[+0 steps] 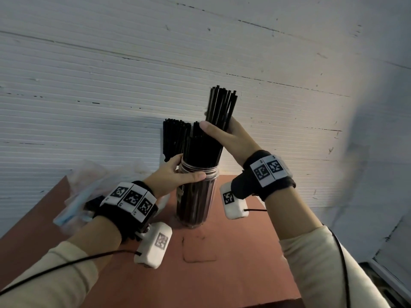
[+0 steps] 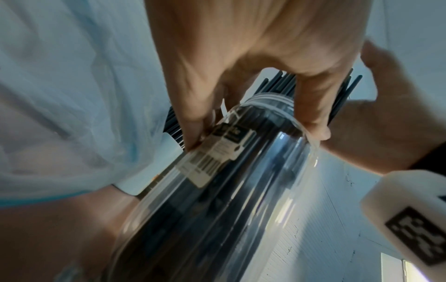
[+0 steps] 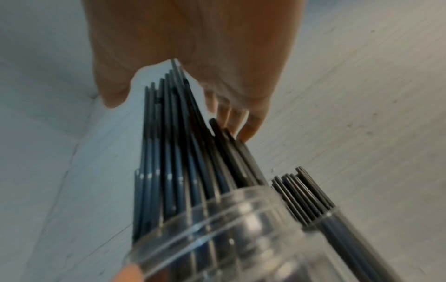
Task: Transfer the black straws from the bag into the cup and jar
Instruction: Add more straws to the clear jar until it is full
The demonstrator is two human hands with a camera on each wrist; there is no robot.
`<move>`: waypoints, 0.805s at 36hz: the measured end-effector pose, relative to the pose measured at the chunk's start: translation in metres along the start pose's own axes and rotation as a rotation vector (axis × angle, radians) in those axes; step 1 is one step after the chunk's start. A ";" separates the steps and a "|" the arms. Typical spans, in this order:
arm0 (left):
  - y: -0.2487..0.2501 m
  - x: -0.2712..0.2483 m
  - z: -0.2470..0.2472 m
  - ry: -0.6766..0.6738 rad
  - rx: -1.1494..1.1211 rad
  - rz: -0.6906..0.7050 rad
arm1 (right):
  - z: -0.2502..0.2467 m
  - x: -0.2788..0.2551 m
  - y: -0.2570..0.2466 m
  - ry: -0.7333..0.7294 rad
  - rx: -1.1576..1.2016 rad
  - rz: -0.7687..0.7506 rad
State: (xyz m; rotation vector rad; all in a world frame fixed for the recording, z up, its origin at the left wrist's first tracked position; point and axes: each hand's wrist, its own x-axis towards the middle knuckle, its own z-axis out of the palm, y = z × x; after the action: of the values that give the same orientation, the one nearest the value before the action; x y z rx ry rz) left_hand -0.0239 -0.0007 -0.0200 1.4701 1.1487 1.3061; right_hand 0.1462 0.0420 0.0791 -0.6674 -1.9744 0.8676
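A clear plastic jar [image 1: 195, 196] packed with black straws stands on the reddish table [image 1: 233, 263]. My left hand [image 1: 189, 166] grips the jar's threaded neck, thumb in front and fingers behind. My right hand [image 1: 219, 127] holds a bundle of black straws [image 1: 221, 105] upright above the jar, pinched between thumb and fingers, with the lower ends inside the jar's mouth. In the right wrist view the straws [image 3: 173, 143] fan up from the jar rim [image 3: 217, 229]. Behind the jar a second bunch of straws [image 1: 175, 138] stands in a mostly hidden cup [image 3: 350, 238].
A crumpled clear plastic bag [image 1: 77, 192] with blue print lies at the table's left, just behind my left wrist. A white ribbed wall [image 1: 111, 96] rises close behind the table. The table's front half holds only a scuff mark.
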 end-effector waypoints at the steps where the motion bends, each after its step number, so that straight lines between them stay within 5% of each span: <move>1: 0.000 0.000 0.000 0.001 0.010 -0.007 | 0.000 -0.001 0.000 0.042 0.012 -0.009; 6: 0.001 -0.002 0.005 0.035 0.012 -0.010 | -0.006 -0.003 -0.016 0.260 -0.040 -0.102; 15: 0.003 -0.002 0.006 0.024 0.030 0.025 | -0.004 0.007 -0.026 0.361 -0.427 -0.450; 29: 0.004 -0.004 0.008 0.054 0.016 0.010 | 0.026 -0.031 0.020 0.342 -0.389 -0.404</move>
State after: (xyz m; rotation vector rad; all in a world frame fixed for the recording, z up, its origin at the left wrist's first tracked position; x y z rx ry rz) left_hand -0.0161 -0.0057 -0.0181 1.4614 1.1900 1.3537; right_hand 0.1420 0.0237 0.0377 -0.5579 -1.8790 0.1140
